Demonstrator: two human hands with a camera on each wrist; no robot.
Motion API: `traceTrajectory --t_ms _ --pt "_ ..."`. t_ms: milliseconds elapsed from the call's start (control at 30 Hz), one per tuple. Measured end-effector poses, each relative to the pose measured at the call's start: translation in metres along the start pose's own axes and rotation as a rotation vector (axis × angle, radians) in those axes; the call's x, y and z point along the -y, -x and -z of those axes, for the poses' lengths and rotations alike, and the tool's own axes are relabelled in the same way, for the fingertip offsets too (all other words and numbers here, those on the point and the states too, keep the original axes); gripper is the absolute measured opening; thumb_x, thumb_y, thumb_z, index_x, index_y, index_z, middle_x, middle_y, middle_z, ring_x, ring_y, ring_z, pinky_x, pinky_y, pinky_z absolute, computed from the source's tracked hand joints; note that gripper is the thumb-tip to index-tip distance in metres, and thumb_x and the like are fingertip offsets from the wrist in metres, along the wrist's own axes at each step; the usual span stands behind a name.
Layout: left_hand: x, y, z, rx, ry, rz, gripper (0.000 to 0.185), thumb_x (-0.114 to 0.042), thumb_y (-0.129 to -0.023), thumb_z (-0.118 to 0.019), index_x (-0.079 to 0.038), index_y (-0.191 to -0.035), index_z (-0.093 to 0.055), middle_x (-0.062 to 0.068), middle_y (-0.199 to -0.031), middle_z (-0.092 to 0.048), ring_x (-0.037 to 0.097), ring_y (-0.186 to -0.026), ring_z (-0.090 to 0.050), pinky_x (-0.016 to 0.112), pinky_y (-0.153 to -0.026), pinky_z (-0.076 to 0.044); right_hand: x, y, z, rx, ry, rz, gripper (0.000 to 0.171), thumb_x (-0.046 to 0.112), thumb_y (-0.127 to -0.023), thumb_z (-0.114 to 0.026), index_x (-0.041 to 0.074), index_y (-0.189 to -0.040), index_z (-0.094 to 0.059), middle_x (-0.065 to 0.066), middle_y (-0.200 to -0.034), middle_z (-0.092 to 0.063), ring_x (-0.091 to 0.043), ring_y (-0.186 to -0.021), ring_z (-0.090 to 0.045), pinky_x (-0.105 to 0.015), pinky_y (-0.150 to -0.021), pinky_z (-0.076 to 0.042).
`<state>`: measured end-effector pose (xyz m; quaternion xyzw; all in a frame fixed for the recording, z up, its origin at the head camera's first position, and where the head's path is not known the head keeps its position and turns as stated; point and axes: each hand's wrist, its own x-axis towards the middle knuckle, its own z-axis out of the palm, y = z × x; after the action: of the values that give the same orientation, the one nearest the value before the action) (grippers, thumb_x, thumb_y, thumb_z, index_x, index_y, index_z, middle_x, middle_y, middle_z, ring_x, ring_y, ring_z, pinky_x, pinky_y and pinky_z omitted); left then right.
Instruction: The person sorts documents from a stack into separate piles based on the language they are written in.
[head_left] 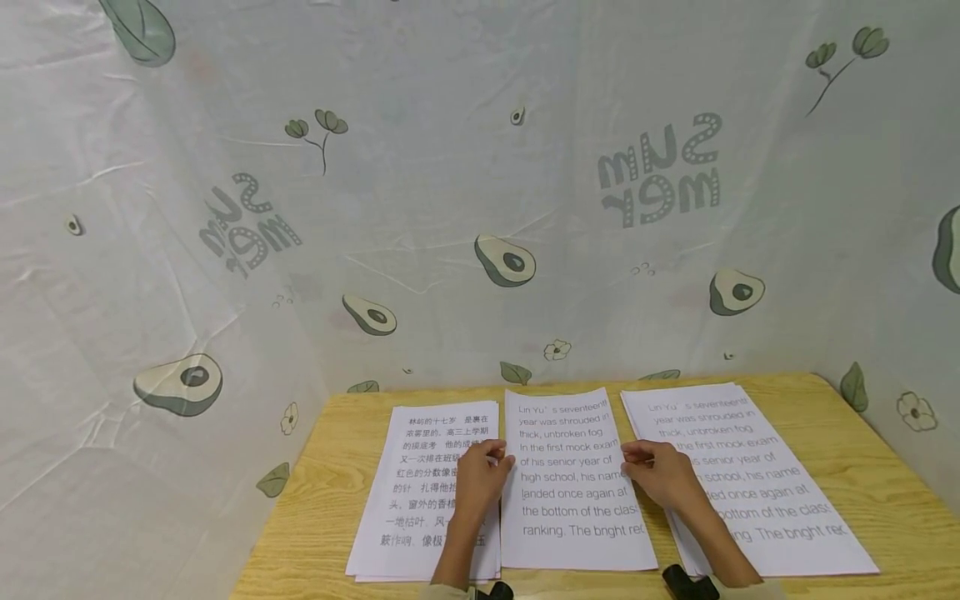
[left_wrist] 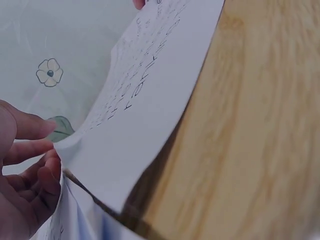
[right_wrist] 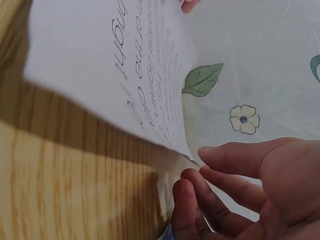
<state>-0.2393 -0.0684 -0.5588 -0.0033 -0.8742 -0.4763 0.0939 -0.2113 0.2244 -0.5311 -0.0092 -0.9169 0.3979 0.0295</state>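
Note:
A white sheet printed with English text (head_left: 573,492) lies in the middle of the wooden table (head_left: 885,475). My left hand (head_left: 504,458) pinches its left edge and my right hand (head_left: 628,458) pinches its right edge. The left wrist view shows the sheet (left_wrist: 145,100) raised off the table (left_wrist: 250,125), its edge held between thumb and fingers of my left hand (left_wrist: 52,142). From the right wrist, the sheet (right_wrist: 100,65) hangs above the wood (right_wrist: 60,185), with my right hand (right_wrist: 197,160) pinching its edge.
A stack of sheets with Chinese text (head_left: 427,492) lies on the left, and a stack with English text (head_left: 765,492) on the right. An avocado-print cloth (head_left: 450,208) walls the back and both sides. Bare wood shows at the table's right end.

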Motion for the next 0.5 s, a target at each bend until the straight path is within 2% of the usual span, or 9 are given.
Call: traceTrajectory --t_ms 133,267,500 --pt "-0.0017 0.0006 0.0006 0.018 0.038 0.014 0.032 -0.011 -0.093 -0.08 -0.006 -0.124 -0.078 0.001 -0.1 -0.075 0.008 -0.084 -0.065 0.02 -0.069 -0.053 0.0018 0.0003 -0.0002 -0.007 -0.029 -0.006 0.035 0.009 -0.094 -0.076 -0.006 -0.126 -0.073 -0.01 -0.105 -0.079 -0.027 -0.097 -0.075 -0.031 -0.079 -0.055" --pt "-0.0022 0.001 0.0002 0.028 0.084 -0.005 0.032 -0.006 -0.091 -0.08 -0.005 -0.124 -0.078 0.002 -0.101 -0.076 0.007 -0.085 -0.068 0.02 -0.071 -0.056 0.0026 0.0004 -0.0001 -0.011 -0.061 -0.02 0.037 0.006 -0.094 -0.075 -0.006 -0.128 -0.072 -0.011 -0.106 -0.078 -0.026 -0.097 -0.076 -0.026 -0.075 -0.054" --pt "-0.0061 -0.0036 -0.0024 0.042 0.148 -0.042 0.035 0.006 -0.089 -0.076 -0.003 -0.123 -0.077 0.007 -0.103 -0.076 0.005 -0.083 -0.068 0.017 -0.071 -0.056 -0.0001 0.0001 0.006 -0.033 -0.076 0.0 0.038 0.003 -0.094 -0.072 -0.007 -0.131 -0.071 -0.016 -0.11 -0.077 -0.028 -0.099 -0.076 -0.024 -0.071 -0.054"
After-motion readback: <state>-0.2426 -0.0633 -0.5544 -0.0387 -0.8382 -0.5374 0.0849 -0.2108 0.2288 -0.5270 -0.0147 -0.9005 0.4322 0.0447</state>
